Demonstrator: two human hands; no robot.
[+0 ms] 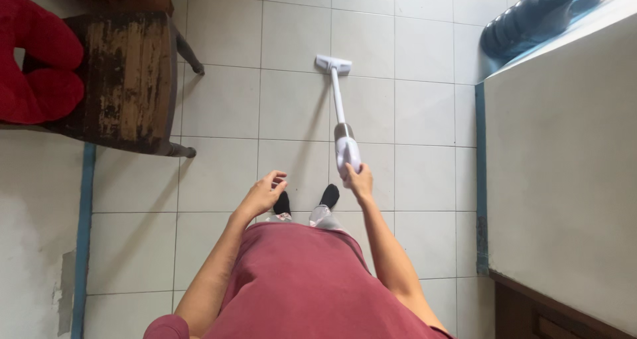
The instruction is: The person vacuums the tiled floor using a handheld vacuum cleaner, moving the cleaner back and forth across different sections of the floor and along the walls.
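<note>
A white stick vacuum point(340, 113) stands on the pale tiled floor point(225, 100), its flat head point(333, 64) well ahead of my feet. My right hand point(360, 180) grips the vacuum's handle at its near end. My left hand point(264, 193) hangs free beside it, fingers loosely curled, holding nothing. Below the hands I see my maroon top and black socks.
A worn dark wooden chair point(126, 80) with a red cushion point(36, 67) stands at the left. A white counter point(564, 166) with a blue edge runs along the right. A large blue water bottle point(537, 17) lies at the top right.
</note>
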